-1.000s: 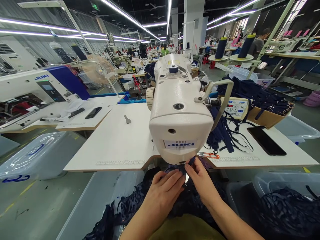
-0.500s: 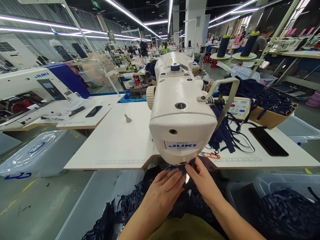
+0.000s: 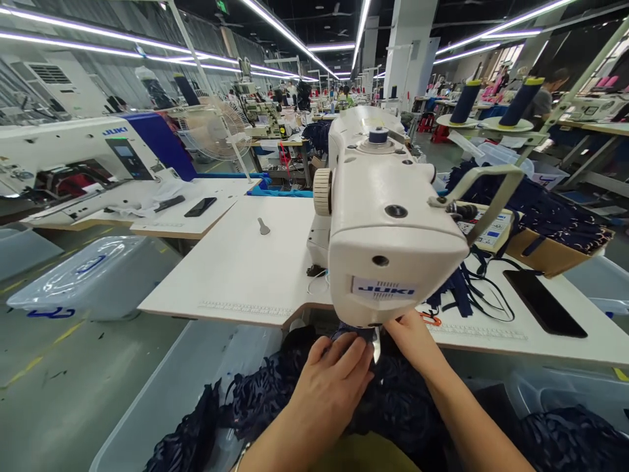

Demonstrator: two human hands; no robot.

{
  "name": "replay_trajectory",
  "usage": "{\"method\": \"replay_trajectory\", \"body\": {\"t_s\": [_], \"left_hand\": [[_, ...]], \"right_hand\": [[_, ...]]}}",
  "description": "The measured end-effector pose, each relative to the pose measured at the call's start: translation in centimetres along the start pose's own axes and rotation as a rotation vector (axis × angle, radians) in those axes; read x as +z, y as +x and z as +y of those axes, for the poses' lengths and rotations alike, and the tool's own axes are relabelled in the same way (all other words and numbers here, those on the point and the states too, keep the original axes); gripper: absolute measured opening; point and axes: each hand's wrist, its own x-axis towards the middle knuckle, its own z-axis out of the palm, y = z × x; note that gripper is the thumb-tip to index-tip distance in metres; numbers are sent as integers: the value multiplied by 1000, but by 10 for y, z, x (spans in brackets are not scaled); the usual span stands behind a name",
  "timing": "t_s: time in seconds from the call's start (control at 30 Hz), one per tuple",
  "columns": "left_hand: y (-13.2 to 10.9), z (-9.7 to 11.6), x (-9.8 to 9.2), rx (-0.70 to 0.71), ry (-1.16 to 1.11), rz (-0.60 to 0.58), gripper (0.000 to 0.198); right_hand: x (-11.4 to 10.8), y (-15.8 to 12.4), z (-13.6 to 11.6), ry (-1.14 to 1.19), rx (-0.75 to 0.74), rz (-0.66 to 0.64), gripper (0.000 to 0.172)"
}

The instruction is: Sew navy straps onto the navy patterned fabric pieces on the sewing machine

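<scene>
A white sewing machine (image 3: 393,242) stands end-on before me, and its head hides the needle area. Navy fabric (image 3: 275,387) with a ruffled, patterned surface hangs below the table's front edge. Just under the machine head, my left hand (image 3: 337,377) has its bent fingers closed on the fabric. My right hand (image 3: 415,341) reaches in at the right side of the head with curled fingers. Its fingertips are behind the machine, so what they hold is hidden. A shiny metal piece (image 3: 377,345) shows between the two hands.
On the white table (image 3: 230,262) lie a small grey metal tool (image 3: 264,227), navy strips (image 3: 455,292), orange-handled snips (image 3: 431,319) and a black phone (image 3: 544,303). A cardboard box (image 3: 555,252) of navy fabric sits at right. Clear plastic bins (image 3: 98,275) stand lower down.
The view has swung left, so everything sits further right. My right hand has moved in beside the machine head, and its fingertips are now hidden. My left hand stays on the fabric.
</scene>
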Motion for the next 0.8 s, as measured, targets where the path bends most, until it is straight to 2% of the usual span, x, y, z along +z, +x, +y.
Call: {"method": "replay_trajectory", "body": {"t_s": [0.17, 0.3, 0.47, 0.67, 0.8], "left_hand": [[-3, 4, 9, -45, 4, 52, 29], [-3, 7, 14, -103, 27, 81, 29], [-1, 10, 18, -125, 52, 125, 29], [1, 10, 19, -141, 105, 124, 29], [2, 10, 18, -132, 123, 130, 28]], "right_hand": [[3, 7, -4, -126, 22, -11, 23], [6, 11, -3, -99, -66, -38, 32], [9, 19, 2, -131, -101, -50, 30], [12, 31, 16, -325, -268, -1, 27], [12, 35, 18, -385, -292, 1, 28]]}}
